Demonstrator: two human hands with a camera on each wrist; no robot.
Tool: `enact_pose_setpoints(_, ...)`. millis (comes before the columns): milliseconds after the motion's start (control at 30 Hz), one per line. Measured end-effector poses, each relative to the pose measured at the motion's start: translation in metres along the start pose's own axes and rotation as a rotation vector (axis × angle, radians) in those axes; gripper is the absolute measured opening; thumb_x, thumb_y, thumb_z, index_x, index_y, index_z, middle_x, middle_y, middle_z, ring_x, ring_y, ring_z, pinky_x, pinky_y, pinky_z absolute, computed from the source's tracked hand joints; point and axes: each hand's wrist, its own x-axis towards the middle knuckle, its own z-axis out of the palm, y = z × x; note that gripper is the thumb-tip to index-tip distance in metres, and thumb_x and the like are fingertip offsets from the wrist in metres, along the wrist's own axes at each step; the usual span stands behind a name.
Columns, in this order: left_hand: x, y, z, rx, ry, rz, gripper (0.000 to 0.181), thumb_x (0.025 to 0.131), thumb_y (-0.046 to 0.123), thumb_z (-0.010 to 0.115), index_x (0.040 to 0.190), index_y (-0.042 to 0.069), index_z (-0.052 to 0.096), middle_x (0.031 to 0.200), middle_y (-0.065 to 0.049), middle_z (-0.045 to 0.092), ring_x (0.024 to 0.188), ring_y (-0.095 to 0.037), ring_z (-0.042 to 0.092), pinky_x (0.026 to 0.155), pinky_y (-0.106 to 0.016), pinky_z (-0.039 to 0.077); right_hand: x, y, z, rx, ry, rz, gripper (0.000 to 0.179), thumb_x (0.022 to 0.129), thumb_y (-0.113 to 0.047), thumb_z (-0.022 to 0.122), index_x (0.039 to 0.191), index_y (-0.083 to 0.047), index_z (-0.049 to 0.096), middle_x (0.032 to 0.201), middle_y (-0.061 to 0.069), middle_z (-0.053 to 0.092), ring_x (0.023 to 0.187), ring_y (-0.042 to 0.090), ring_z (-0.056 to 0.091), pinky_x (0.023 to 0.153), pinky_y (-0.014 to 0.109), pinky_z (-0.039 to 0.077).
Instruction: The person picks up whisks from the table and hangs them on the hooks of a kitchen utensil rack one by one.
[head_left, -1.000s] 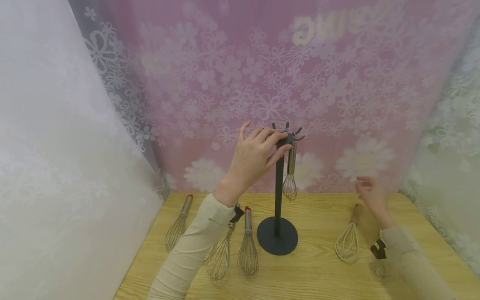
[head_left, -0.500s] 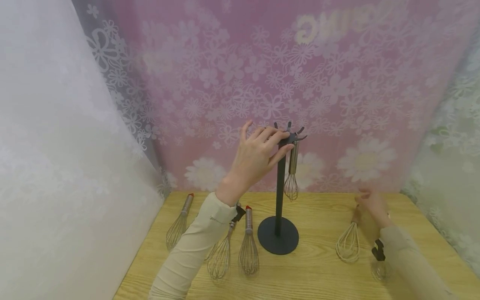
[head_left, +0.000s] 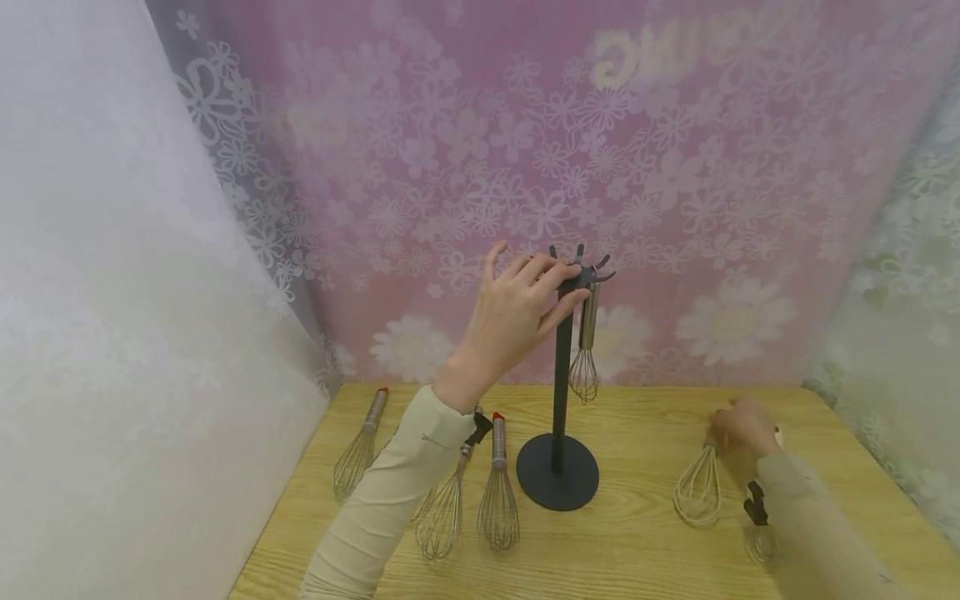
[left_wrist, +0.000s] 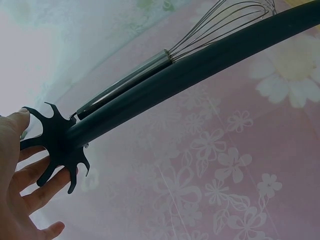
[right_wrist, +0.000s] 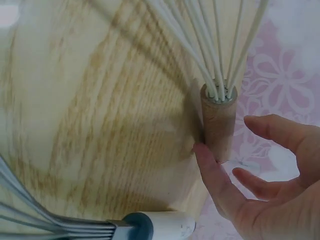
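Observation:
In the head view my left hand point(head_left: 510, 312) holds the top of a black hook stand point(head_left: 560, 375). The left wrist view shows the thumb on one hook's tip and the other fingers behind the hooks. A metal whisk point(head_left: 587, 325) hangs from a hook on the stand's right side. Over at the right, my right hand point(head_left: 744, 423) is at the handle of a whisk with a wooden handle point(right_wrist: 218, 120) and pale wires. Thumb and fingers straddle that handle in the right wrist view; the thumb stands apart from it, and one fingertip point(right_wrist: 201, 150) is at its other side.
Left of the stand's round base lie several metal whisks, one of them a red-tipped whisk point(head_left: 498, 492) and another a far-left whisk point(head_left: 360, 450). A white-handled whisk point(right_wrist: 170, 225) lies beside the wooden-handled one. Flowered cloth point(head_left: 450, 167) closes off the table's back.
My right hand has come down from above the table onto the wooden-handled whisk's handle. The left hand stays at the top of the stand.

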Motion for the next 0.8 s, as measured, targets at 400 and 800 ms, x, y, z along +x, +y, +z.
enact_pose_setpoints(400,0.0001,0.0002,0.0004,0.001,0.000,0.002,0.031,0.100,0.042,0.064,0.120,0.021,0.073,0.114,0.001,0.070,0.106,-0.020,0.067,0.121,-0.056,0.024,-0.0021,0.0083,0.0062,0.070,-0.009,-0.028,0.030,0.087,-0.019,0.058,0.078,0.008,0.065,0.075,0.016,0.064,0.071,0.029,0.056,0.069,0.052,0.053)
enact_pose_setpoints(800,0.0001,0.0001,0.0008,0.017,0.015,0.008,0.031,0.098,0.042,0.066,0.120,0.021,0.073,0.114,0.002,0.070,0.106,-0.019,0.067,0.120,-0.056,0.026,-0.0080,0.0023,0.0078,0.235,-0.037,-0.061,0.030,0.095,-0.010,0.060,0.099,0.020,0.066,0.083,0.021,0.070,0.079,0.032,0.066,0.079,0.051,0.056)
